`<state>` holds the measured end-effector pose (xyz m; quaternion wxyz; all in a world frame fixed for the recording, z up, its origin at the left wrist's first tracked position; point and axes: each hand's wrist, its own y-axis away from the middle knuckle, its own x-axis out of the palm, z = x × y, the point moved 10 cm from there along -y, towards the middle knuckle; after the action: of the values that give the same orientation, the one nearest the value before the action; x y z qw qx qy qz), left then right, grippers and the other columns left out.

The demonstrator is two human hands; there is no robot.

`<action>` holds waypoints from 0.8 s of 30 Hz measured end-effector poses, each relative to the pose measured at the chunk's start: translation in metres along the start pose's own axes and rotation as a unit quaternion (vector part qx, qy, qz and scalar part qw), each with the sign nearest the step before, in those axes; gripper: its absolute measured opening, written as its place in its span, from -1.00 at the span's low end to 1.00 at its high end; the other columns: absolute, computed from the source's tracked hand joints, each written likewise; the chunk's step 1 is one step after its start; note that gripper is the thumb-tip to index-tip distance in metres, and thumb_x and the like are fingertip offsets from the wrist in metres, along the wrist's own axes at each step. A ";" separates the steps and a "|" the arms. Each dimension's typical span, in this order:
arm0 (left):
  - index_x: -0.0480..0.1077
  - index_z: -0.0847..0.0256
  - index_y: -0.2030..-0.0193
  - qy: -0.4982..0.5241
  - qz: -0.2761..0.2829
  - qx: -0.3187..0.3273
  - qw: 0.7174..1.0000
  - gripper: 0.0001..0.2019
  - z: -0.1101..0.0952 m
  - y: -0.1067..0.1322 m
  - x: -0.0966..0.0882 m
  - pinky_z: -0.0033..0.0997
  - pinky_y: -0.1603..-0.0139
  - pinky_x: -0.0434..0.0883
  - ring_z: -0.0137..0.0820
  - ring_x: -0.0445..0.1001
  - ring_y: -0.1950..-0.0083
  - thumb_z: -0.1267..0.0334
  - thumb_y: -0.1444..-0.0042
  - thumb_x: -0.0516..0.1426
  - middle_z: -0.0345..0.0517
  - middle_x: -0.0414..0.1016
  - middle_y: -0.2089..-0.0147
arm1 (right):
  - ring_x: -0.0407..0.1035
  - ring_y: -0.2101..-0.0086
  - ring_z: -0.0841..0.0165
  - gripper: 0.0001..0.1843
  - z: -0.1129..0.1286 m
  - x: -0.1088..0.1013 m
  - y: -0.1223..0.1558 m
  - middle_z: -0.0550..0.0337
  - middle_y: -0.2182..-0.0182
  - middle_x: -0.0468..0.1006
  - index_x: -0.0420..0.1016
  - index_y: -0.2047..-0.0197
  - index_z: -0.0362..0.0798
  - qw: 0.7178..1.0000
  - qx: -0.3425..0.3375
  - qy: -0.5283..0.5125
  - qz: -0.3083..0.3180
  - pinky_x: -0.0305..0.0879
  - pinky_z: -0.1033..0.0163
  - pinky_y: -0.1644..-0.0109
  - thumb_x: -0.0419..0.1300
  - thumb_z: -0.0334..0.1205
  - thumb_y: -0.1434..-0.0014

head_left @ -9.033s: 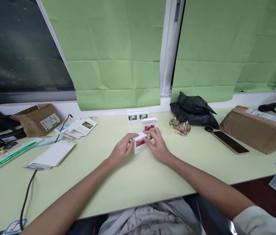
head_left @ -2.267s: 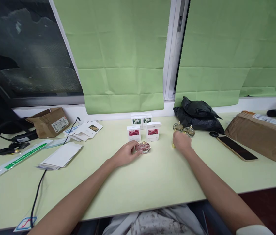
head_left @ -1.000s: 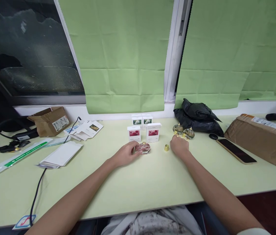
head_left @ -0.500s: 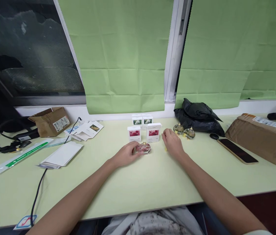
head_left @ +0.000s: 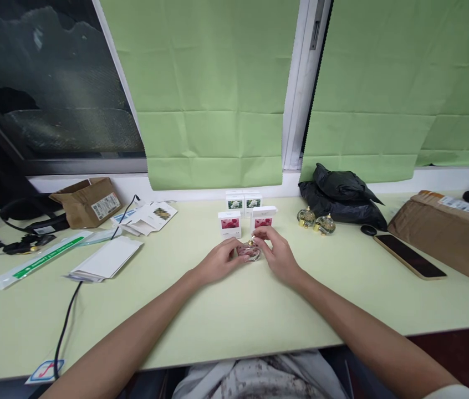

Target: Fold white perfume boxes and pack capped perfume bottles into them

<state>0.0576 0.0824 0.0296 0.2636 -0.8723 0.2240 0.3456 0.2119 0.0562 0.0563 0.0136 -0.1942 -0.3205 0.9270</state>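
Observation:
A small pink glass perfume bottle [head_left: 248, 252] stands on the pale green table [head_left: 234, 316]. My left hand [head_left: 218, 263] grips its left side. Fingers of my right hand [head_left: 278, 256] are pinched at the bottle's top, around a small gold cap [head_left: 252, 242]. Just behind stand two white boxes with red pictures [head_left: 229, 223] [head_left: 264, 217], and behind those two white boxes with white-flower pictures [head_left: 243, 200]. Two more round glass bottles with gold tops [head_left: 306, 217] [head_left: 325, 224] sit to the right.
A black plastic bag [head_left: 342, 195], a small black object [head_left: 368, 230], a phone [head_left: 409, 256] and a brown parcel [head_left: 446, 233] lie at the right. At left are flat card sleeves [head_left: 105, 259], leaflets [head_left: 147, 216], a brown box [head_left: 87, 202] and a black cable [head_left: 66, 316].
My right hand left the bottles at the right, picked up the gold cap from the table and brought it left to the pink bottle's top. My left hand stayed on the bottle.

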 end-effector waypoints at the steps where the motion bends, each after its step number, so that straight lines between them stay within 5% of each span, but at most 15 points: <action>1: 0.49 0.14 0.04 0.003 0.000 0.003 1.000 -0.66 -0.001 0.000 0.000 -0.31 0.21 0.32 -0.31 0.39 0.24 -0.09 -0.36 0.13 -0.10 0.49 0.18 | 0.48 0.04 0.20 -0.75 -0.006 -0.001 -0.001 0.10 0.06 0.59 0.49 -0.03 0.07 0.999 0.023 -0.039 -0.012 0.41 0.08 -0.15 0.12 -0.01 -0.45; 9: 0.42 0.17 0.15 0.011 -0.014 -0.020 1.000 -0.64 -0.001 0.002 0.000 -0.36 0.25 0.28 -0.36 0.35 0.28 -0.10 -0.41 0.06 -0.17 0.45 0.27 | 0.53 0.18 0.28 -0.59 -0.057 0.009 0.000 0.16 0.24 0.62 0.54 0.18 0.00 0.928 0.187 -0.318 -0.055 0.50 0.07 -0.08 0.46 0.13 -0.12; 15: 0.36 0.18 0.22 0.020 -0.015 -0.021 0.999 -0.61 0.001 0.001 0.000 -0.37 0.29 0.22 -0.39 0.29 0.33 -0.11 -0.42 0.03 -0.21 0.38 0.33 | 0.53 0.21 0.33 -0.55 -0.070 0.023 0.009 0.15 0.25 0.65 0.58 0.23 -0.04 0.896 0.247 -0.368 -0.014 0.48 0.10 -0.10 0.52 0.13 -0.04; 24: 0.41 0.19 0.24 0.023 -0.021 -0.024 0.999 -0.63 0.002 0.001 0.001 -0.37 0.30 0.22 -0.39 0.29 0.34 -0.05 -0.42 0.03 -0.21 0.40 0.35 | 0.54 0.19 0.31 -0.58 -0.070 0.027 0.010 0.16 0.23 0.66 0.56 0.24 -0.03 0.891 0.248 -0.381 0.004 0.49 0.07 -0.11 0.53 0.09 -0.05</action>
<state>0.0566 0.0826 0.0279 0.2451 -0.8905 0.2030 0.3252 0.2143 0.0937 -0.0096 -0.0657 0.1824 -0.0598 0.9792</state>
